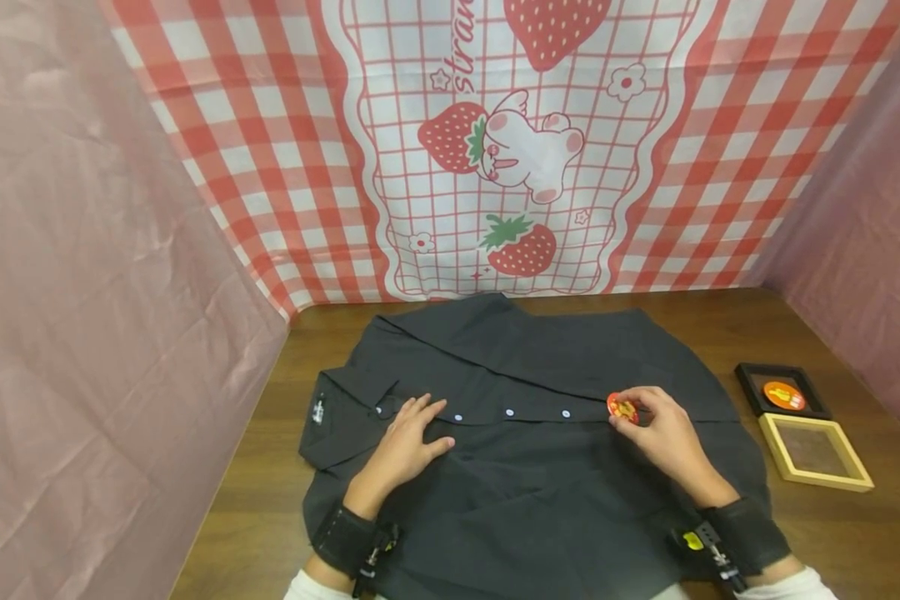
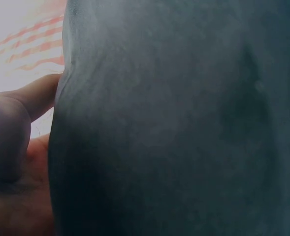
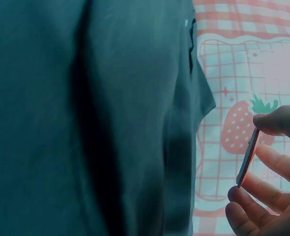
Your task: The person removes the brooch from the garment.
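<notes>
A dark short-sleeved button shirt [image 1: 525,500] lies spread on the table, its collar toward the left and pale buttons running along the placket. My left hand [image 1: 401,446] rests on the shirt near the collar, fingers extended, holding nothing. In the left wrist view the dark cloth hides much of that hand [image 2: 12,147]. Above the lower end of the placket, my right hand [image 1: 667,437] pinches a round red and yellow badge [image 1: 620,407] between thumb and fingers. The right wrist view shows this badge [image 3: 248,157] edge-on, apart from the shirt.
At the right of the wooden table [image 1: 255,500] lies a black frame [image 1: 747,389] with an orange round badge [image 1: 784,396] in it. A light wooden frame [image 1: 825,480] sits just in front. Strawberry-print cloth [image 1: 390,167] hangs behind; pink curtains [image 1: 120,333] flank both sides.
</notes>
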Demonstrator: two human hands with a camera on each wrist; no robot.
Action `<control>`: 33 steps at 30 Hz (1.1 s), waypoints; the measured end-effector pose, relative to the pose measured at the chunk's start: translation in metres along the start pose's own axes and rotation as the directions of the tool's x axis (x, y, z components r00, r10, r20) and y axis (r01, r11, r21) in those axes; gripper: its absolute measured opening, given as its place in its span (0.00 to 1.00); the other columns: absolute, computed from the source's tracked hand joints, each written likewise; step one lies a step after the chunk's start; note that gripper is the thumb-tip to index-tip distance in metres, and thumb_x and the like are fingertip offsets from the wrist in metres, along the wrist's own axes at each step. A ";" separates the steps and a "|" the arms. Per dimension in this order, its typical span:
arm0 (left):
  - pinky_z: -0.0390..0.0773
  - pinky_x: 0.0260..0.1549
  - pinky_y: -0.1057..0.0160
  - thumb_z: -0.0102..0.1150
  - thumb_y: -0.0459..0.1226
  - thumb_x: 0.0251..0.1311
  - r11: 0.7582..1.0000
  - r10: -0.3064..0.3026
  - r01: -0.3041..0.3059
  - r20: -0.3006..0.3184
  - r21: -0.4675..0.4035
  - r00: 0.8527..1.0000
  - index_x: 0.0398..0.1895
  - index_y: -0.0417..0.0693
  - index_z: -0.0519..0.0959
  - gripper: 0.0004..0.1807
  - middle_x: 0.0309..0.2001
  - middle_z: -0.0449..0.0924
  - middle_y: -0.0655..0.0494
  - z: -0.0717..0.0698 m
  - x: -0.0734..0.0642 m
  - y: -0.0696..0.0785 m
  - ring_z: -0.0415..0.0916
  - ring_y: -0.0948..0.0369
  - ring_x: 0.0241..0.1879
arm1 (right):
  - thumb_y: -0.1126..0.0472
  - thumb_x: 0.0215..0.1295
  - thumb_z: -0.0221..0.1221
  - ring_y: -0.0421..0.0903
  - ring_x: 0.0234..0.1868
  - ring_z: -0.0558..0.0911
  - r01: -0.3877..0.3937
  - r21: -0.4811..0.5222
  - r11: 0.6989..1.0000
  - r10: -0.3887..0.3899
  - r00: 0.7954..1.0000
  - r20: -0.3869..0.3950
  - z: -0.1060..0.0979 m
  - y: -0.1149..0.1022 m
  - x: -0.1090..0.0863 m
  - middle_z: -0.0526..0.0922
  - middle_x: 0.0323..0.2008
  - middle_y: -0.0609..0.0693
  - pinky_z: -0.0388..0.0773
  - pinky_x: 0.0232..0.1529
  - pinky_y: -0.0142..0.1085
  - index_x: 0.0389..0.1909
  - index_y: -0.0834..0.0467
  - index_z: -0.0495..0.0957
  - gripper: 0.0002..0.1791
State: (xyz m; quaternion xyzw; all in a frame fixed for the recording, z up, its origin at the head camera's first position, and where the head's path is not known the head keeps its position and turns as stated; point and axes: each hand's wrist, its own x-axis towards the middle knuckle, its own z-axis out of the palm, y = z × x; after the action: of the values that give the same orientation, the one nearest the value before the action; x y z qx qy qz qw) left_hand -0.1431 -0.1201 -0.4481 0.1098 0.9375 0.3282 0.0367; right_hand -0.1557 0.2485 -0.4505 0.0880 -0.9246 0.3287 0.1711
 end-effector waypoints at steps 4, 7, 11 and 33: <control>0.55 0.68 0.35 0.64 0.45 0.59 1.000 -0.003 0.003 -0.005 0.003 1.000 0.67 0.46 0.71 0.32 0.72 0.60 0.38 -0.001 0.000 0.000 0.50 0.39 0.74 | 0.65 0.48 0.73 0.51 0.35 0.81 -0.006 -0.016 1.000 0.006 1.000 -0.009 -0.005 0.005 -0.001 0.81 0.40 0.59 0.78 0.33 0.28 0.40 0.64 0.82 0.17; 0.53 0.68 0.34 0.64 0.46 0.60 1.000 -0.006 0.006 0.002 0.001 1.000 0.68 0.47 0.70 0.33 0.73 0.59 0.39 -0.002 0.001 0.000 0.48 0.39 0.75 | 0.65 0.48 0.73 0.52 0.36 0.81 -0.014 -0.027 1.000 0.013 1.000 -0.016 -0.009 0.007 -0.001 0.81 0.40 0.60 0.79 0.34 0.27 0.41 0.64 0.82 0.18; 0.52 0.68 0.34 0.63 0.48 0.61 1.000 -0.013 0.013 0.017 0.010 1.000 0.69 0.47 0.68 0.35 0.74 0.57 0.39 -0.003 0.002 0.001 0.45 0.39 0.76 | 0.63 0.50 0.72 0.53 0.37 0.80 -0.034 -0.050 0.998 0.034 0.999 -0.015 -0.013 0.009 0.000 0.80 0.41 0.61 0.78 0.35 0.30 0.42 0.65 0.81 0.18; 0.49 0.68 0.32 0.62 0.52 0.61 0.999 -0.045 0.044 0.006 0.029 0.999 0.69 0.47 0.67 0.36 0.74 0.55 0.37 0.002 -0.002 0.000 0.43 0.37 0.75 | 0.62 0.51 0.72 0.58 0.39 0.77 -0.069 -0.113 0.991 0.063 0.996 -0.058 -0.031 0.026 -0.010 0.79 0.42 0.65 0.70 0.34 0.43 0.42 0.65 0.82 0.18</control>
State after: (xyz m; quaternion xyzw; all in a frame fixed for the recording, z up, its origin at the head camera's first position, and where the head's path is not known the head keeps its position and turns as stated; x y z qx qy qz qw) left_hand -0.1411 -0.1188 -0.4495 0.0905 0.9442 0.3134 0.0455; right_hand -0.1456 0.2882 -0.4470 0.0385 -0.9395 0.2824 0.1898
